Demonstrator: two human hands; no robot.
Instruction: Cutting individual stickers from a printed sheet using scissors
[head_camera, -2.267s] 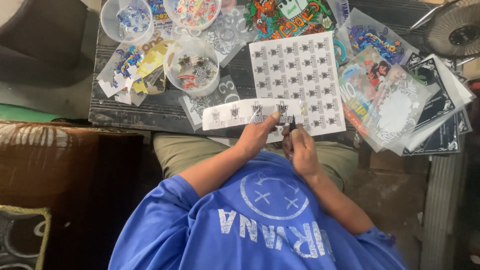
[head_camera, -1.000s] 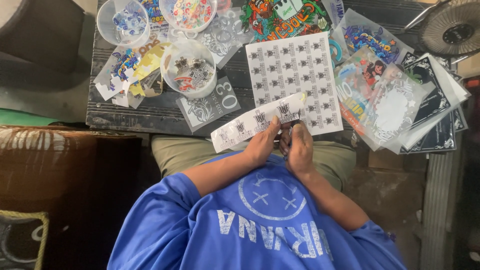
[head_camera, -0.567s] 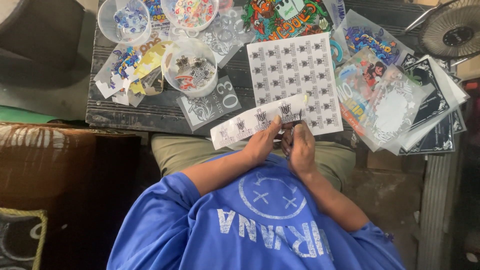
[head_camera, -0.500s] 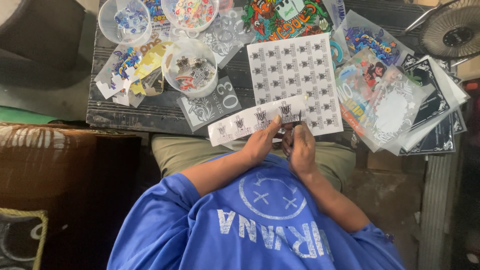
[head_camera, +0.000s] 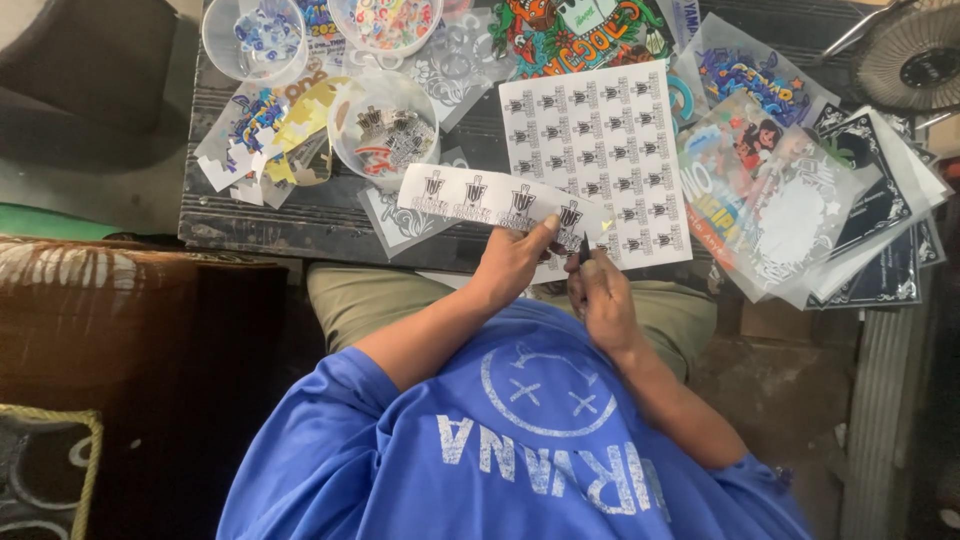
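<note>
Over on the far left, a clear round tub (head_camera: 254, 38) is sitting right at the far corner of the dark slatted table (head_camera: 240, 215), with a pile of loose cut stickers (head_camera: 265, 135) spilling just beside it toward the table's left edge, so there's barely any bare wood showing there. Next to that, a second clear tub (head_camera: 383, 128) of small cutouts is crowding the middle, and another bowl of colourful bits (head_camera: 385, 20) is sitting farther back. The long white sticker strip (head_camera: 490, 197) is hanging out past the near edge of the table, over the lap, and the left hand (head_camera: 512, 262) is pinching its right end between thumb and fingers. The right hand (head_camera: 600, 295) is closing around a small dark tool (head_camera: 583, 250), tip touching the strip's end; I can't tell what kind of tool it is. Just behind the hands, a full white sheet of the same black emblems (head_camera: 598, 160) is lying flat, its near edge lining up with the table edge. Going right, a messy stack of glossy printed sheets (head_camera: 790, 200) is overhanging the right side, and a fan grille (head_camera: 915, 55) is poking in at the far right corner. The only open room is near the body, above the lap.
</note>
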